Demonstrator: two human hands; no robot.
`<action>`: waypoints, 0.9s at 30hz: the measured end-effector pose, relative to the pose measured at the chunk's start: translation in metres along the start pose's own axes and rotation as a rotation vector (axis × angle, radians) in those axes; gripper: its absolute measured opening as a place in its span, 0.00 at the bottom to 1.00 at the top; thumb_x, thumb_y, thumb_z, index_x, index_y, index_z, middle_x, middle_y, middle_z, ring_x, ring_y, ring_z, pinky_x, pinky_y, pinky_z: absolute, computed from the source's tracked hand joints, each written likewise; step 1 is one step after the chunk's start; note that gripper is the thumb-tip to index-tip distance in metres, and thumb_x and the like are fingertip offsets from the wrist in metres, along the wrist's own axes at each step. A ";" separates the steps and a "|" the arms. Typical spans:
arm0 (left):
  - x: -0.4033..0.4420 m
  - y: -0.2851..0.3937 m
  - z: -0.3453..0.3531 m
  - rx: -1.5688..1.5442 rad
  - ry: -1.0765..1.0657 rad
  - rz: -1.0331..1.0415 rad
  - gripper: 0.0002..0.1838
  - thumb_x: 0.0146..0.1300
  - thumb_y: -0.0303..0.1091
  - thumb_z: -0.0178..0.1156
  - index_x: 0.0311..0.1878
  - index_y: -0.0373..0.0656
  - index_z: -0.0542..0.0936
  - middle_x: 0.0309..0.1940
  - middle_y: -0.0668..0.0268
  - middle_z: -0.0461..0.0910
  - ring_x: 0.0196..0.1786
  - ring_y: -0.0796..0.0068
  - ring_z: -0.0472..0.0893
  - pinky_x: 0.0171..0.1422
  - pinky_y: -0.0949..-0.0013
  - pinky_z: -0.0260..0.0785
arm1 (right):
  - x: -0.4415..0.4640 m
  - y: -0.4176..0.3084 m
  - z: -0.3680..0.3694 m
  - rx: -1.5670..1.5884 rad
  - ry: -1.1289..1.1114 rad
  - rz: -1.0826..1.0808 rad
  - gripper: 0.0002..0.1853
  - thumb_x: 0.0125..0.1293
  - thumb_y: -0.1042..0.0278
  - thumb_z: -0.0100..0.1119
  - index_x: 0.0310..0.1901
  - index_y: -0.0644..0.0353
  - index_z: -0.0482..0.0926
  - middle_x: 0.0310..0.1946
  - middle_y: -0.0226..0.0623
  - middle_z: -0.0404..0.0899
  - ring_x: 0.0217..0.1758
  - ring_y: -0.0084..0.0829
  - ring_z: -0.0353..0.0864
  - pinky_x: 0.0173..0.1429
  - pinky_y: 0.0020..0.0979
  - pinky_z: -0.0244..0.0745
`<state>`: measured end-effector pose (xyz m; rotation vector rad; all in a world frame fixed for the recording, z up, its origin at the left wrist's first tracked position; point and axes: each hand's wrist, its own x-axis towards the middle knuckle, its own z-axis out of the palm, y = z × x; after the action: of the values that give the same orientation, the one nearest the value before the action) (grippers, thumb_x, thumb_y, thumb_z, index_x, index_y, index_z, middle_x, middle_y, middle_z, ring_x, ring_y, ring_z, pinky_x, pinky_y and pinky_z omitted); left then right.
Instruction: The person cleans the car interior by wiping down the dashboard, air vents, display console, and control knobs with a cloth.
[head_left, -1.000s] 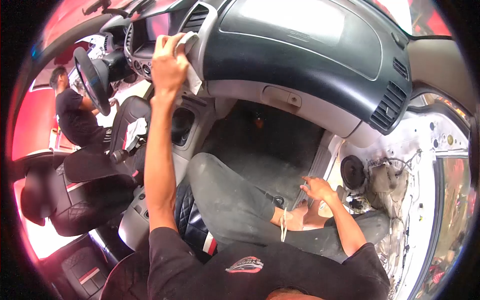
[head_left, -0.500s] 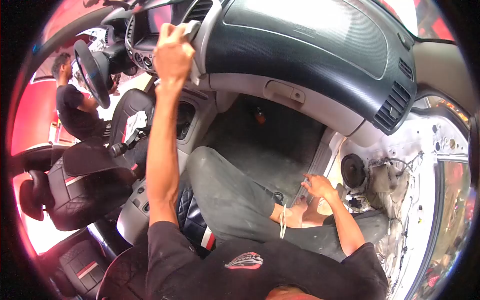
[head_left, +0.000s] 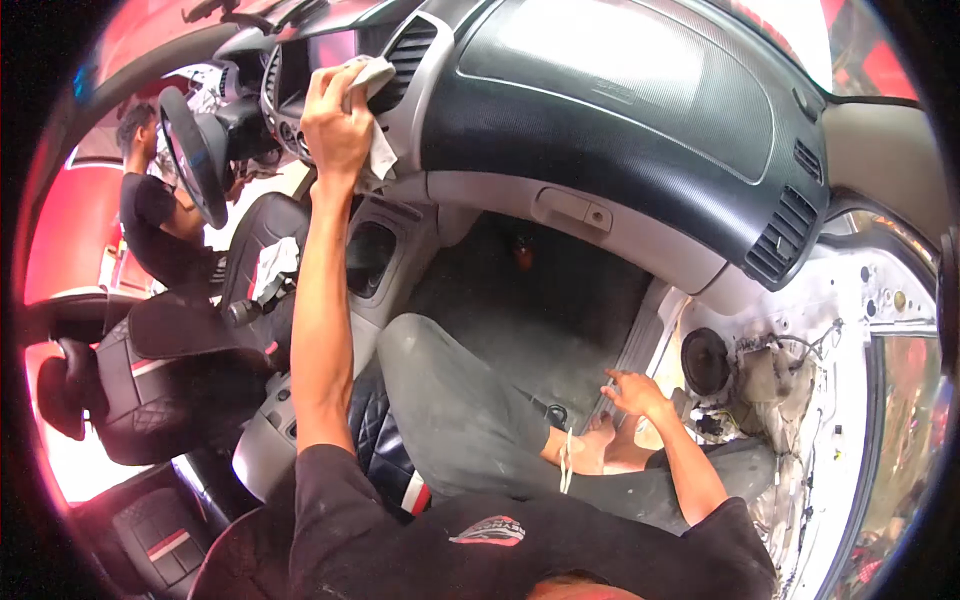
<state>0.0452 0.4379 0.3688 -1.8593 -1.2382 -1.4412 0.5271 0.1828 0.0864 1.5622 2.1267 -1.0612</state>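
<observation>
Cloth (head_left: 382, 152), pale: located at the far left-centre of the scene, against the grey trim beside the slatted centre air vent (head_left: 410, 58). One folded part projects at the fingertips, by the vent; the rest hangs down on the right side of the hand.

Left hand (head_left: 338, 122): fingers bent and grasping the cloth, arm extended to the far side. The display screen (head_left: 331, 48) is just beyond the knuckles; the console recess (head_left: 370, 258) lies nearer, right of the forearm.

Right hand (head_left: 637, 393): fingers released, partly spread and pointing left, above the area by the bare feet (head_left: 597, 447) and the door sill (head_left: 640, 335). Whether it touches anything cannot be told.

Dashboard (head_left: 570, 120): extends from the cloth to the far right, with a latch (head_left: 574, 208) on its lower panel. Door (head_left: 850, 270), right: inner metal exposed, round speaker (head_left: 706, 362) and wiring (head_left: 800, 340) visible.

Far left: steering wheel (head_left: 193, 155), with another person (head_left: 158, 222) beyond. A second white cloth (head_left: 274, 262) rests on the black seat (head_left: 262, 235).
</observation>
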 end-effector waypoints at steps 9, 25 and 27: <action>0.006 0.014 0.002 0.110 -0.037 0.028 0.13 0.66 0.27 0.63 0.53 0.47 0.87 0.43 0.54 0.84 0.44 0.47 0.85 0.50 0.56 0.78 | -0.001 0.008 0.008 0.048 -0.031 0.005 0.31 0.74 0.44 0.55 0.70 0.56 0.74 0.56 0.55 0.84 0.61 0.56 0.82 0.62 0.53 0.77; 0.040 0.044 0.014 0.265 -0.167 0.076 0.18 0.59 0.22 0.56 0.52 0.45 0.85 0.44 0.54 0.81 0.44 0.45 0.83 0.50 0.52 0.76 | 0.009 -0.004 0.002 0.069 -0.005 -0.027 0.33 0.73 0.42 0.57 0.70 0.59 0.74 0.56 0.53 0.84 0.61 0.54 0.83 0.66 0.49 0.76; 0.015 0.026 0.004 0.267 -0.125 0.002 0.19 0.60 0.24 0.57 0.54 0.47 0.86 0.45 0.58 0.81 0.44 0.49 0.84 0.49 0.54 0.77 | -0.002 0.001 -0.001 0.050 -0.002 -0.041 0.33 0.73 0.43 0.57 0.70 0.59 0.74 0.57 0.53 0.84 0.61 0.54 0.83 0.66 0.49 0.76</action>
<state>0.0703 0.4342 0.3853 -1.7874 -1.4119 -1.1100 0.5289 0.1822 0.0886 1.5448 2.1556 -1.1374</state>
